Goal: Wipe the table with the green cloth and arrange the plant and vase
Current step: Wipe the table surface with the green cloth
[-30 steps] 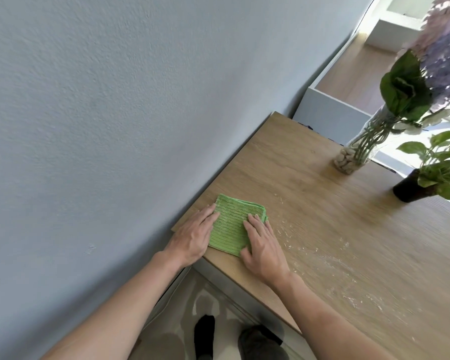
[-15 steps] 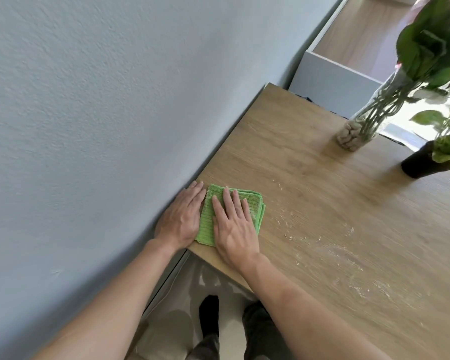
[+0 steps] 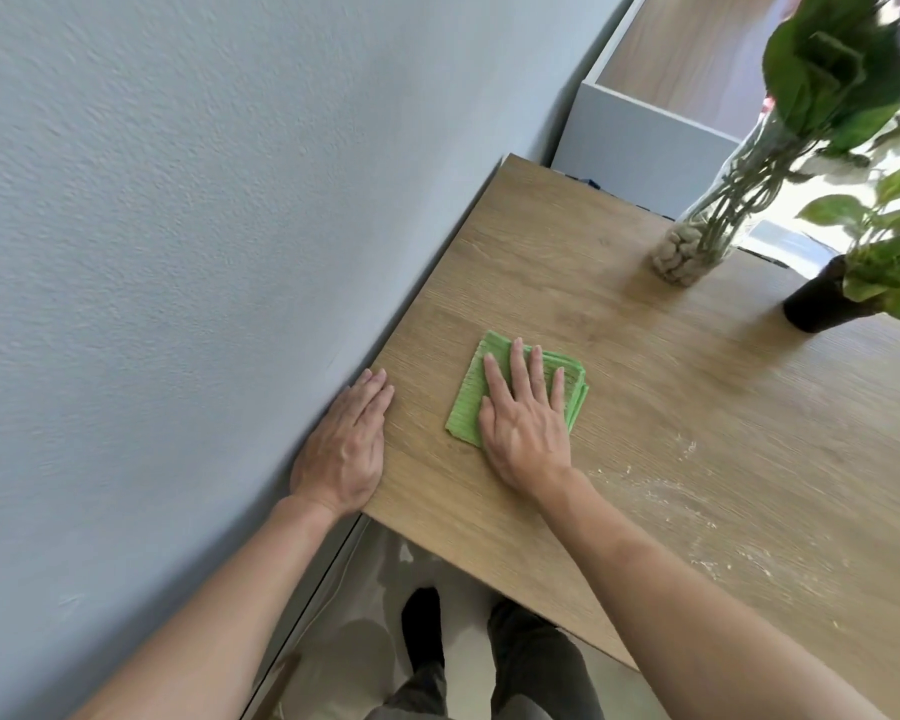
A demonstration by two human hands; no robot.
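We begin with the table (image 3: 567, 272), a long wood top set against the grey wall (image 3: 178, 200). A second ago the cloth sat at its near corner by the wall; now it lies further in and further from us, so the wiping stroke has begun, running out from the corner.

At the far right stand the vase (image 3: 697, 246), clear glass with pebbles and stems, and just beside it the plant (image 3: 822, 301) in a dark pot. Neither has been handled, so we judge the arranging is all still to do.

The right hand (image 3: 523, 426) presses flat on the cloth (image 3: 468, 407), fingers straight and spread, gripping nothing. A second ago both hands were on the cloth; now the left hand (image 3: 341, 444) has come off it and rests flat on the table edge at the wall, fingers straight, holding nothing, well clear of the cloth. It reads to us as a brace while the right does the work.

Smallest of all is the pale dust (image 3: 687, 506), a smear on the wood to the right of the right forearm. Motion blur leaves us unsure how far it spreads, but the cloth has not reached it, so most of the wiping remains.
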